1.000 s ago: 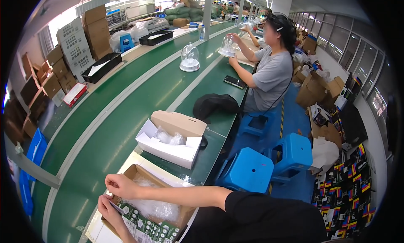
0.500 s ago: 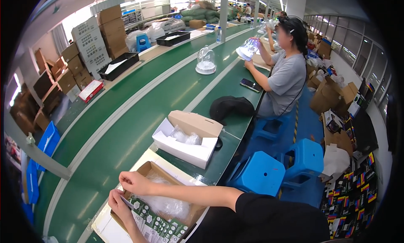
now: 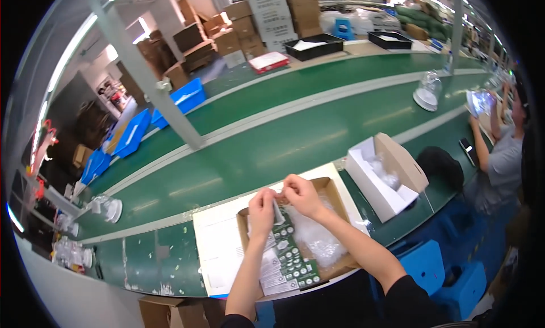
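Note:
My left hand (image 3: 262, 210) and my right hand (image 3: 301, 196) are close together above the far edge of a shallow cardboard box (image 3: 344, 224), fingers pinched. A thin pale strip (image 3: 278, 212) hangs by the left fingertips, blurred. What the right fingertips pinch is too small to make out. Inside the box, green-and-white printed small cartons or cards (image 3: 290, 260) fill the left part. Crumpled clear plastic bags (image 3: 321, 240) lie on the right. The box rests on a pale board (image 3: 213, 237).
An open white carton (image 3: 369, 183) with clear-wrapped pieces stands right of the box, near a black cap (image 3: 440, 164). Clear domes on white bases, including one dome (image 3: 427, 92), stand along the green belt (image 3: 272, 146). A co-worker (image 3: 505, 149) sits far right; blue stools (image 3: 420, 265) stand below.
The view has swung left, so the box and my hands appear nearer the middle and the co-worker at the right rim. My hands stay close together over the box, fingers still pinched.

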Demonstrator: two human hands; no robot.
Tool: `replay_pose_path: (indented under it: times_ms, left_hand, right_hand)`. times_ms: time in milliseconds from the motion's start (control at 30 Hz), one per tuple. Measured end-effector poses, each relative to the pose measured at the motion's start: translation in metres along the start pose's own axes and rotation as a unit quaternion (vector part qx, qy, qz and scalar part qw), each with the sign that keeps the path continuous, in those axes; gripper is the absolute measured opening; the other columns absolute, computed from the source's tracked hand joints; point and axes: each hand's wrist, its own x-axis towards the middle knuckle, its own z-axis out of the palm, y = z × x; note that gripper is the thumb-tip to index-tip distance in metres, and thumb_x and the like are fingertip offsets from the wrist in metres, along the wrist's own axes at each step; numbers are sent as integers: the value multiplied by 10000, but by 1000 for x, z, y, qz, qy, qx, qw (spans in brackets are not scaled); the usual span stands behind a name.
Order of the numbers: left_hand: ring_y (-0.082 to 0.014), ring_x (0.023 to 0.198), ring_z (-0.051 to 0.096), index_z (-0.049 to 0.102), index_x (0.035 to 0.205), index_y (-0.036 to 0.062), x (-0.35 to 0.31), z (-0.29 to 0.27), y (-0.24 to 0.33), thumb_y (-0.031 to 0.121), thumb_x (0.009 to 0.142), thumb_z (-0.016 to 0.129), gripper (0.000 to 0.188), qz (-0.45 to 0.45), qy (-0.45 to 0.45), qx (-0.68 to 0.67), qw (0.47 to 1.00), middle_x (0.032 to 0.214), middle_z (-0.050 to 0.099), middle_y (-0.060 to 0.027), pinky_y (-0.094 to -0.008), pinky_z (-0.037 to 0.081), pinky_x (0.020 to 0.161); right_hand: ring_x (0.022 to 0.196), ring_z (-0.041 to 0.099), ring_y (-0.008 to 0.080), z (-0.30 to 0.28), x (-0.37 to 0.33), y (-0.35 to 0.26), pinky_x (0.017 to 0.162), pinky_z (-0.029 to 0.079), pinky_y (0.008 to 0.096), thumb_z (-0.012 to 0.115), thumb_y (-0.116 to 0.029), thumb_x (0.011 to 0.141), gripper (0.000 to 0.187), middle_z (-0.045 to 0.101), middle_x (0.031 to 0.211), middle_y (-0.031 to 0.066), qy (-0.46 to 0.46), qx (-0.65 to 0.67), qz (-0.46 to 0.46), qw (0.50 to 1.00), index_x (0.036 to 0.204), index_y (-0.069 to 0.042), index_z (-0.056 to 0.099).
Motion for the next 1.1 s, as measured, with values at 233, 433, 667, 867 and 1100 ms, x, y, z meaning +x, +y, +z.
replay_pose_path:
  times_ms: [233, 433, 667, 867, 1100]
  left_hand:
    - [-52, 643, 460, 578, 783, -14, -3, 6, 4, 173, 974, 484, 283, 21, 3, 33, 999, 700, 555, 1, -212, 364, 565]
    - [-70, 647, 461, 574, 779, -13, -4, 11, 10, 174, 963, 486, 277, 24, -15, 24, 999, 692, 547, -7, -231, 376, 576]
    - [-95, 643, 475, 604, 786, -15, 1, 19, -4, 188, 944, 510, 274, 34, -10, 66, 997, 665, 556, -31, -263, 397, 580]
    - [-89, 638, 446, 557, 752, -23, -1, 8, 2, 181, 952, 513, 288, 52, -4, 77, 996, 668, 530, -15, -253, 366, 568]
    - [-49, 597, 371, 521, 710, 26, -2, 12, 3, 234, 984, 471, 348, 54, -12, 34, 998, 650, 468, 30, -231, 281, 532]
  right_hand:
    - [613, 524, 56, -3, -2, -10, 532, 442, 214, 514, -43, 886, 71, 534, 688, 15, -38, 35, 41, 998, 835, 8, 513]
    - [628, 550, 54, -5, 0, -18, 542, 457, 214, 522, -41, 881, 58, 565, 707, 18, 4, 33, 21, 999, 862, 14, 522]
    - [610, 528, 73, -12, 0, -1, 541, 447, 244, 543, -85, 867, 85, 564, 666, 38, 49, -40, -26, 998, 870, -1, 556]
    - [602, 548, 99, -3, 0, -17, 543, 451, 270, 565, -110, 856, 109, 583, 657, 60, 35, -4, -40, 999, 837, -4, 548]
    - [602, 532, 93, -7, -3, -24, 554, 443, 253, 567, -96, 855, 112, 569, 655, 41, 17, -13, -34, 999, 825, 5, 529]
